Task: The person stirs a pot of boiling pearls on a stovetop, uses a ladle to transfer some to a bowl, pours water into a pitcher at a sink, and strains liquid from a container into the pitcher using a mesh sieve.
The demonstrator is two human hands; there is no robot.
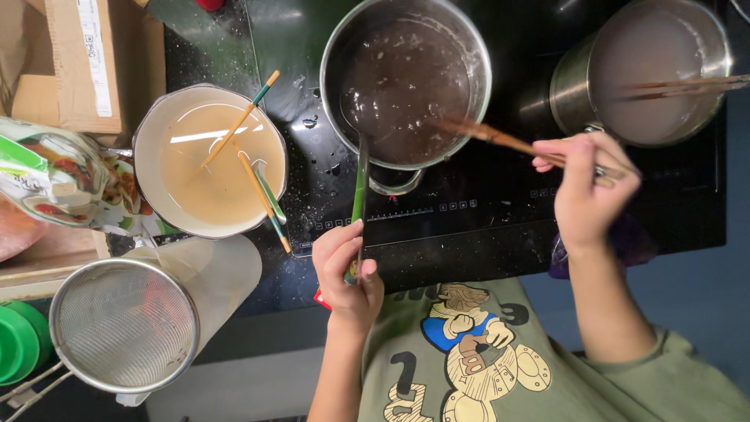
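Our left grip (349,270) holds a ladle (359,191), our right grip (586,184) chopsticks (508,141); both reach ahead into the pot (406,82).

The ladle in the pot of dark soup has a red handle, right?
Not quite. The ladle in the pot of dark soup has a green handle, not a red one. The left hand holds it by that handle. The head view shows this.

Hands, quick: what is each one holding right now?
Left hand: closed on the green-handled ladle that dips into the middle pot.
Right hand: closed on wooden chopsticks.
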